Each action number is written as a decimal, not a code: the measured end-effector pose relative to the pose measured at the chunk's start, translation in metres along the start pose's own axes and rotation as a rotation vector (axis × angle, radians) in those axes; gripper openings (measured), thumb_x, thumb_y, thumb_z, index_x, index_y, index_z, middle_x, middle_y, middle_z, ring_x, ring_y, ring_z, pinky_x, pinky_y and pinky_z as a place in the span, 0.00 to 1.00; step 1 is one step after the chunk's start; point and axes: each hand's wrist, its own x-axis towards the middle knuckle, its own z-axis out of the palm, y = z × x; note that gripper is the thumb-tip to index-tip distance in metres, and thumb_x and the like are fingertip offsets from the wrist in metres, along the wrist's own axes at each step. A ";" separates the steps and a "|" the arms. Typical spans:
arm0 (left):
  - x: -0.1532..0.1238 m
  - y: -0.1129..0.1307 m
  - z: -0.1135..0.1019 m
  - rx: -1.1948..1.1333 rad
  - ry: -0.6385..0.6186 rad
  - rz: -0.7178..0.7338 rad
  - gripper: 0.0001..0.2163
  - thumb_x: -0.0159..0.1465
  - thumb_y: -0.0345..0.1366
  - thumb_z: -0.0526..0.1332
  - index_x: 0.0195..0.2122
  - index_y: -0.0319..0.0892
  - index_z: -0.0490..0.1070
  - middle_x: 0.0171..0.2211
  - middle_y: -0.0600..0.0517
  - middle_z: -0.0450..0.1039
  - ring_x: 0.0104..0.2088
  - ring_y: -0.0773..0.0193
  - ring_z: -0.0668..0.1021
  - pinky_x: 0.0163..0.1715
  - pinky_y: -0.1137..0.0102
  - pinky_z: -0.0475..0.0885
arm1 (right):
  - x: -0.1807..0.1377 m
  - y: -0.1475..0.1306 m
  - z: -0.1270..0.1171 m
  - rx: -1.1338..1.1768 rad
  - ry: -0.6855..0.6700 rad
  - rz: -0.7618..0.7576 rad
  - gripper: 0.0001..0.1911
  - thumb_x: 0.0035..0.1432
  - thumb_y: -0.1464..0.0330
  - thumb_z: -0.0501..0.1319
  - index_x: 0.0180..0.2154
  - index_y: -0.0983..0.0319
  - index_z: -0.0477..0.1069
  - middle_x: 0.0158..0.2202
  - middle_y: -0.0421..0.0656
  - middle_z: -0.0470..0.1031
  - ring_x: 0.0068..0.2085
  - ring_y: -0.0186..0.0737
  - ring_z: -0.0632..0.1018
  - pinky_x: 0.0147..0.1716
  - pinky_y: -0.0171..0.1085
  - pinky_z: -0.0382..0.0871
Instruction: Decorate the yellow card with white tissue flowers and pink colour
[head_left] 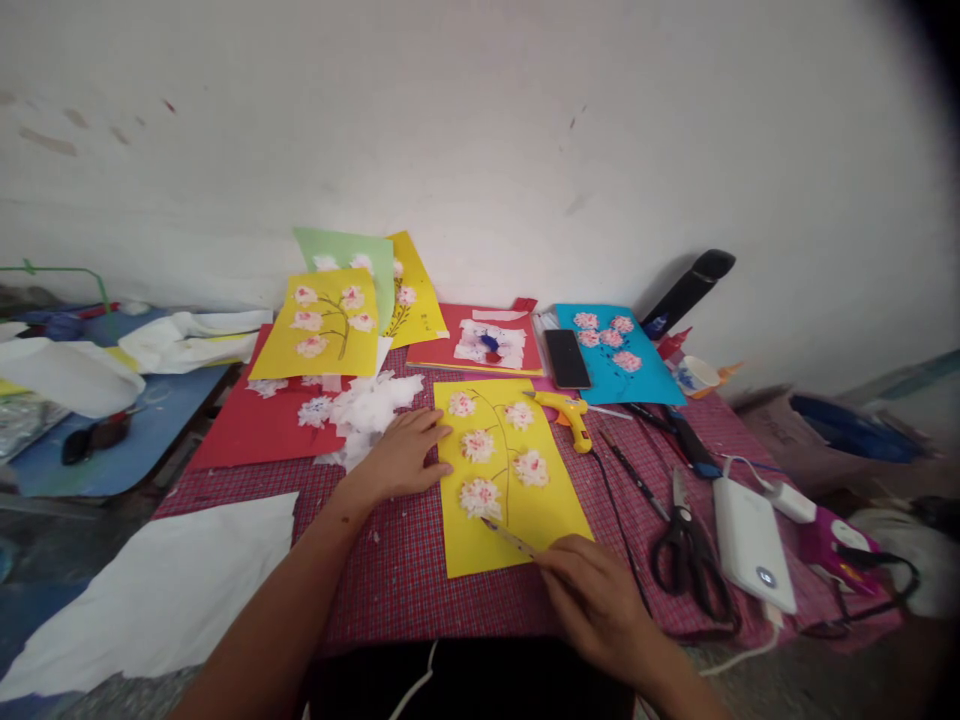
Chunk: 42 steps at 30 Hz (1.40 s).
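Yellow card (517,500): left hand (405,455) flat on its left edge, grip spread; right hand (600,600) pinching brush (510,538) at lowest flower (480,497). Painting step; steadiness needed next.

Home craft corner, w/ a low table under a red checked cloth (390,560) against a bare white plaster wall (480,130). Coloured paper flower cards, a yellow glue gun (571,413) & black-handled scissors (686,550) spread over it.

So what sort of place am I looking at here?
Likely a home craft corner: paper-flower cards like the yellow card, a glue gun and scissors spread on a checked cloth against a bare wall.
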 end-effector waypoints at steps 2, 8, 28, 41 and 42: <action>0.000 0.000 -0.001 -0.004 -0.001 0.004 0.27 0.64 0.49 0.64 0.61 0.45 0.69 0.67 0.43 0.62 0.66 0.46 0.65 0.66 0.53 0.58 | -0.002 0.001 -0.001 0.003 0.001 0.012 0.18 0.63 0.79 0.58 0.52 0.58 0.72 0.40 0.48 0.78 0.40 0.43 0.80 0.39 0.41 0.77; 0.000 0.002 -0.003 -0.001 -0.002 0.003 0.26 0.64 0.49 0.64 0.61 0.43 0.70 0.67 0.42 0.63 0.66 0.45 0.65 0.66 0.52 0.59 | -0.004 0.003 0.001 0.023 0.019 0.049 0.17 0.64 0.79 0.58 0.51 0.57 0.72 0.40 0.47 0.77 0.40 0.42 0.80 0.40 0.39 0.77; 0.000 0.000 -0.002 -0.034 0.007 0.012 0.26 0.64 0.49 0.64 0.61 0.44 0.69 0.66 0.42 0.63 0.66 0.45 0.65 0.66 0.52 0.58 | 0.002 -0.002 0.011 0.072 0.117 0.276 0.07 0.67 0.70 0.59 0.42 0.57 0.76 0.34 0.41 0.82 0.34 0.39 0.83 0.33 0.34 0.76; -0.001 0.002 -0.004 -0.020 -0.007 0.001 0.26 0.64 0.49 0.63 0.61 0.44 0.69 0.67 0.42 0.62 0.66 0.46 0.65 0.66 0.53 0.58 | -0.007 0.004 0.013 0.191 0.128 0.464 0.08 0.67 0.64 0.61 0.40 0.58 0.78 0.34 0.43 0.82 0.34 0.41 0.83 0.33 0.35 0.77; -0.001 0.002 -0.004 -0.016 -0.011 -0.003 0.26 0.65 0.49 0.63 0.61 0.44 0.69 0.67 0.43 0.62 0.67 0.46 0.64 0.67 0.53 0.57 | -0.008 0.004 0.013 0.194 0.125 0.467 0.08 0.67 0.64 0.61 0.40 0.58 0.78 0.34 0.43 0.82 0.34 0.41 0.82 0.33 0.35 0.77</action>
